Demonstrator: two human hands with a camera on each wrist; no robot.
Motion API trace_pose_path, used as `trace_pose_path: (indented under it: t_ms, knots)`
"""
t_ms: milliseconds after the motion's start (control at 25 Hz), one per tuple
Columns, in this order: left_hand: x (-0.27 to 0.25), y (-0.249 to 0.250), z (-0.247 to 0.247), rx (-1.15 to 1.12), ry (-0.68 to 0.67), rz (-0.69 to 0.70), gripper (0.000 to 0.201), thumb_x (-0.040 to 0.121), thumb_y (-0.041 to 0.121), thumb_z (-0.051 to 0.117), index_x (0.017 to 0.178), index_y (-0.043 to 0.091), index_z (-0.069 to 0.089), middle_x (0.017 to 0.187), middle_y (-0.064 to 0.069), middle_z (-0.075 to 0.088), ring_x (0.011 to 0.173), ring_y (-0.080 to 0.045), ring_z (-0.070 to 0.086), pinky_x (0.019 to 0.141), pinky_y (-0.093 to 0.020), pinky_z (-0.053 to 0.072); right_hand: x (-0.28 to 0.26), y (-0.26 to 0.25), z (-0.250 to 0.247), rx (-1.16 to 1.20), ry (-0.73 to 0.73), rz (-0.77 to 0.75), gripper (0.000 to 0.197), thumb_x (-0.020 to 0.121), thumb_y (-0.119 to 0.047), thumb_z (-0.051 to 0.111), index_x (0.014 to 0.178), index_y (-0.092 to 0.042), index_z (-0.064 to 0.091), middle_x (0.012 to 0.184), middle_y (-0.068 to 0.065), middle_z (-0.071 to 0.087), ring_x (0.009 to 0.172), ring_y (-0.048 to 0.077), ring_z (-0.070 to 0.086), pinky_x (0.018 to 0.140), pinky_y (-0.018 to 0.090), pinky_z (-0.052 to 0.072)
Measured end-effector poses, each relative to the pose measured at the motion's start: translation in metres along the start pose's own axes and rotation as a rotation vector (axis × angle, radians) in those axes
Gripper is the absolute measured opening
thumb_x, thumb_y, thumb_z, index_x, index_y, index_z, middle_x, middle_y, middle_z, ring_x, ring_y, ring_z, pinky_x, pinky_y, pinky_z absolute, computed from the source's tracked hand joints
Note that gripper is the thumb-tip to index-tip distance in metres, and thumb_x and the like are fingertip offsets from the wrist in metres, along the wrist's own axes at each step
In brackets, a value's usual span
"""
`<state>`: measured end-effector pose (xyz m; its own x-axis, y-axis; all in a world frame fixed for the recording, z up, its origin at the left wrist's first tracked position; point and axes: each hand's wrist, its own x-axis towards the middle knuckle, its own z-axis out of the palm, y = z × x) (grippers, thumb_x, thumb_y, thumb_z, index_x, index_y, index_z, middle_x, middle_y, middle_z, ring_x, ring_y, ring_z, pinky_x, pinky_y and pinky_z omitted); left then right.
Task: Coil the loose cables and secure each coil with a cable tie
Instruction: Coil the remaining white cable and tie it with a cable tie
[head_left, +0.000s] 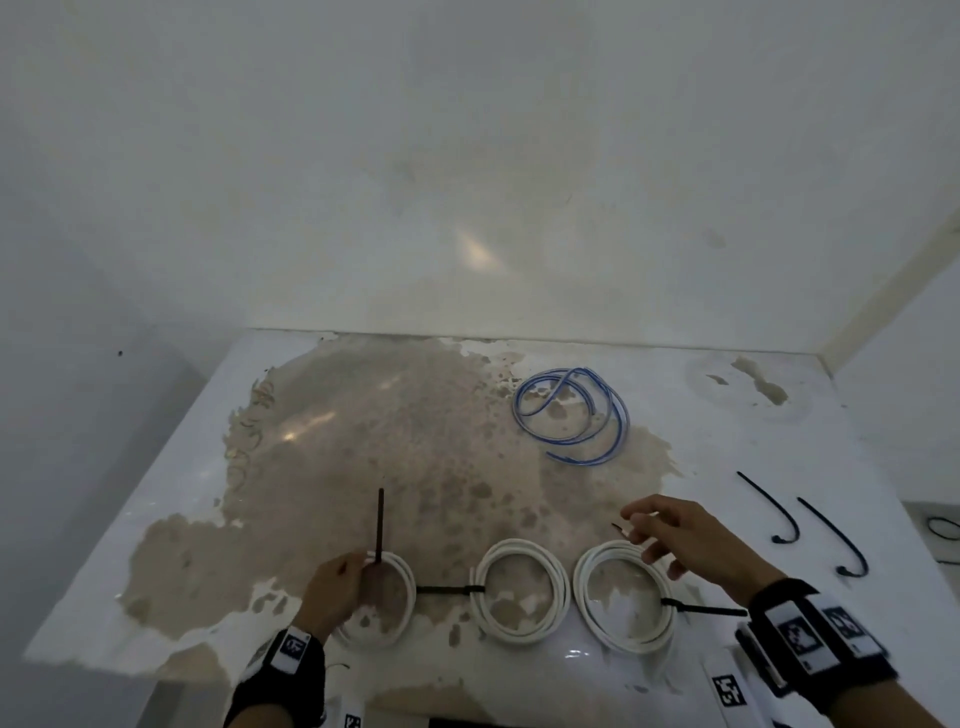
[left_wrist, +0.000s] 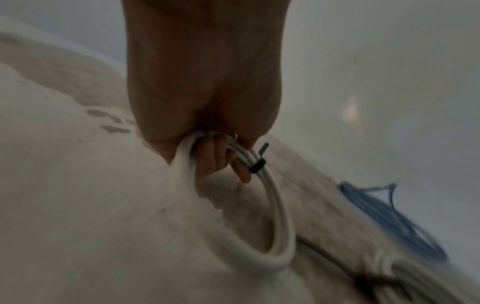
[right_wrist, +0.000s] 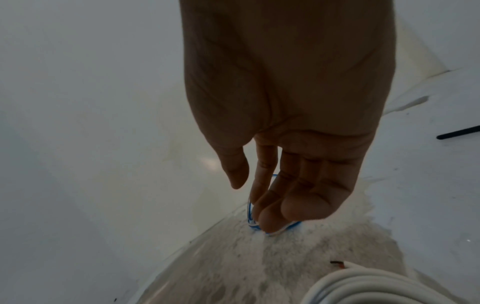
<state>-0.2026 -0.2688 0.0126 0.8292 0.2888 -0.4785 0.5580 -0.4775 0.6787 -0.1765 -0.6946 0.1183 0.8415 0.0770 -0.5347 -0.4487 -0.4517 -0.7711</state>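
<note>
Worn desk (head_left: 857, 467): left hand (head_left: 332, 592) grips tied white coil (head_left: 384, 603) at 7 o'clock, right hand (head_left: 691, 540) released; reach blue cable (head_left: 571, 410) at 1 o'clock, coil evenly before tying.

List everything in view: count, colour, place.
white cable coils: 3, white, in a row along the near table edge, each with a black tie on it
blue cable: 1, blue, loosely looped, far right of centre, no tie visible on it
loose cable ties: 2, black, curved, right side of the table
table: 1, white with a large worn brown patch
wall: white, behind the table
wrist bands: 2, black with printed markers, one on each wrist
left hand: grips the leftmost coil beside its tie
right hand: fingers relaxed, above the rightmost coil, holds nothing
</note>
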Motion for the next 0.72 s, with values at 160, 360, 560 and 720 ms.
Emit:
trace_pose_path:
  t_ms: [160, 360, 560, 720]
  knots:
    - [0.006, -0.012, 0.01, 0.206, 0.115, 0.136, 0.02, 0.102, 0.021, 0.044, 0.098, 0.014, 0.063, 0.102, -0.019, 0.064, 0.09, -0.037, 0.06, 0.08, -0.044, 0.049, 0.014, 0.006, 0.002, -0.005, -0.005, 0.057, 0.016, 0.102, -0.02, 0.053, 0.107, -0.015, 0.068, 0.09, 0.006, 0.072, 0.068, 0.015, 0.066, 0.053, 0.025, 0.046]
    - [0.015, -0.029, 0.021, 0.418, 0.327, 0.132, 0.009, 0.089, 0.037, 0.059, 0.096, 0.034, 0.065, 0.108, -0.005, 0.057, 0.099, -0.037, 0.054, 0.084, -0.049, 0.046, 0.038, 0.0, 0.0, -0.053, 0.002, 0.083, 0.015, 0.102, -0.022, 0.054, 0.107, -0.018, 0.067, 0.094, 0.009, 0.073, 0.069, 0.016, 0.065, 0.053, 0.025, 0.047]
    - [0.012, -0.02, 0.023, 0.474, 0.398, 0.184, 0.044, 0.079, 0.055, 0.048, 0.1, 0.025, 0.071, 0.114, -0.015, 0.062, 0.106, -0.043, 0.058, 0.088, -0.052, 0.043, 0.115, -0.018, -0.002, -0.242, 0.176, -0.036, 0.029, 0.098, -0.032, 0.06, 0.123, -0.018, 0.059, 0.116, 0.012, 0.063, 0.095, 0.026, 0.066, 0.074, 0.035, 0.051]
    - [0.003, -0.016, 0.043, 0.468, 0.301, 0.172, 0.075, 0.091, 0.064, 0.024, 0.116, 0.01, 0.07, 0.128, -0.024, 0.06, 0.119, -0.044, 0.055, 0.093, -0.054, 0.042, 0.173, -0.041, -0.001, -0.442, 0.382, -0.213, 0.068, 0.093, -0.039, 0.066, 0.151, -0.029, 0.033, 0.145, 0.009, 0.033, 0.114, 0.027, 0.051, 0.086, 0.04, 0.05]
